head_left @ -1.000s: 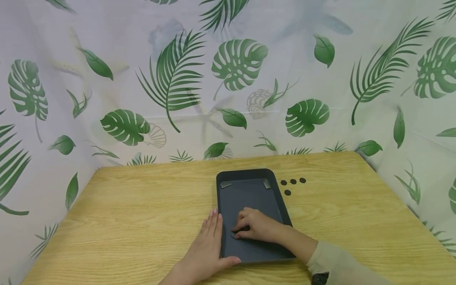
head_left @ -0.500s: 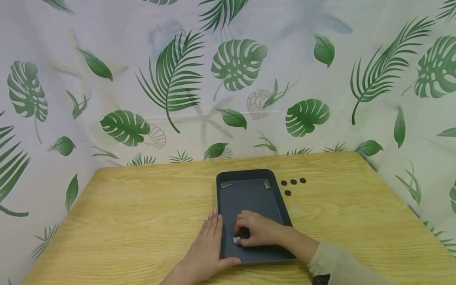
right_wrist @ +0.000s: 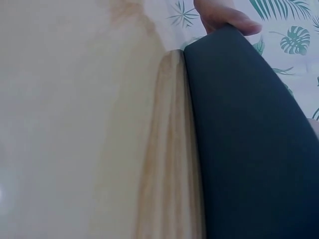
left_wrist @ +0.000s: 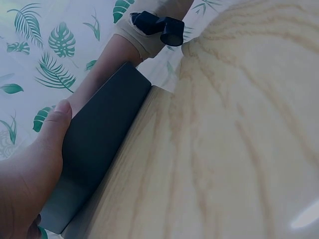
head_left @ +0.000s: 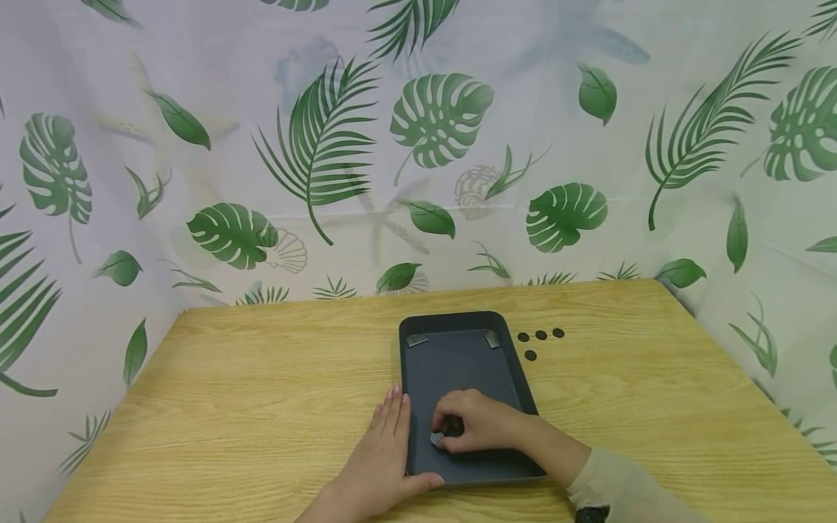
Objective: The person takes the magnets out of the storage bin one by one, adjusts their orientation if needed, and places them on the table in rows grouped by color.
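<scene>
In the head view, the right hand [head_left: 474, 420] reaches over the tray [head_left: 467, 370], its thumb and fingers curled to pinch a pale piece [head_left: 437, 438]; the piece shows at the fingertips, above the tray's near half, though whether it touches the floor there cannot be told; the left hand [head_left: 379, 457] lies left of those fingers, its own fingers straight and together along the tray's left wall, thumb spread towards the near edge; well beyond the right fingers, two silver pieces [head_left: 416, 339] sit in the tray's far corners; beyond them to the right, on the table [head_left: 261, 378], lie four black discs [head_left: 540, 335], three in a row and one nearer.

In the left wrist view, the left thumb rests against the tray's dark wall; past the thumb, a sleeve [left_wrist: 149, 42] carries a black camera [left_wrist: 158, 27].

In the right wrist view, the tray's outer side shows, the left thumb at its end; the right fingers' grip is hidden.
</scene>
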Demonstrator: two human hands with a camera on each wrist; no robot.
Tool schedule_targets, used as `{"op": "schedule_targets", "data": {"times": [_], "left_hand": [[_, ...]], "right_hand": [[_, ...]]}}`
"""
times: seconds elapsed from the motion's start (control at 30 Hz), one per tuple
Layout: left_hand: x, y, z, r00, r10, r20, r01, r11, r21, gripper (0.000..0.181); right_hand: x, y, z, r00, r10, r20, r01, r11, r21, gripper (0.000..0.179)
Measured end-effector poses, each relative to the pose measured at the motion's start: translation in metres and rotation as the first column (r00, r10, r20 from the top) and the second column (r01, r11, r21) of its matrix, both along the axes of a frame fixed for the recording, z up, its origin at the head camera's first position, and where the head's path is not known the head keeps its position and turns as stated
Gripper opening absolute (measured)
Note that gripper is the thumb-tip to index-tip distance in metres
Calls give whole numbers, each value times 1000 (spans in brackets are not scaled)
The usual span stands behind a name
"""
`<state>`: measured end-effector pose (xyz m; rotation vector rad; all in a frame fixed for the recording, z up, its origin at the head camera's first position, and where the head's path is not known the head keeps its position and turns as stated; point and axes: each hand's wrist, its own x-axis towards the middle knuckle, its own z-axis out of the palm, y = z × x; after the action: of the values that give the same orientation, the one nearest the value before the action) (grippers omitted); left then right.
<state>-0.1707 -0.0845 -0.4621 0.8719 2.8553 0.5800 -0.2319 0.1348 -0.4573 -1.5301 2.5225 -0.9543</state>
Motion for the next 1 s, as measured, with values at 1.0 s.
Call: {"op": "schedule_targets", "data": {"times": [1.0], "left_hand": [[-1, 0, 1, 1000, 7, 18, -7, 1000, -20, 107]], "right_hand": [[-2, 16, 13, 998, -67, -7, 67, 995, -78, 9]]}}
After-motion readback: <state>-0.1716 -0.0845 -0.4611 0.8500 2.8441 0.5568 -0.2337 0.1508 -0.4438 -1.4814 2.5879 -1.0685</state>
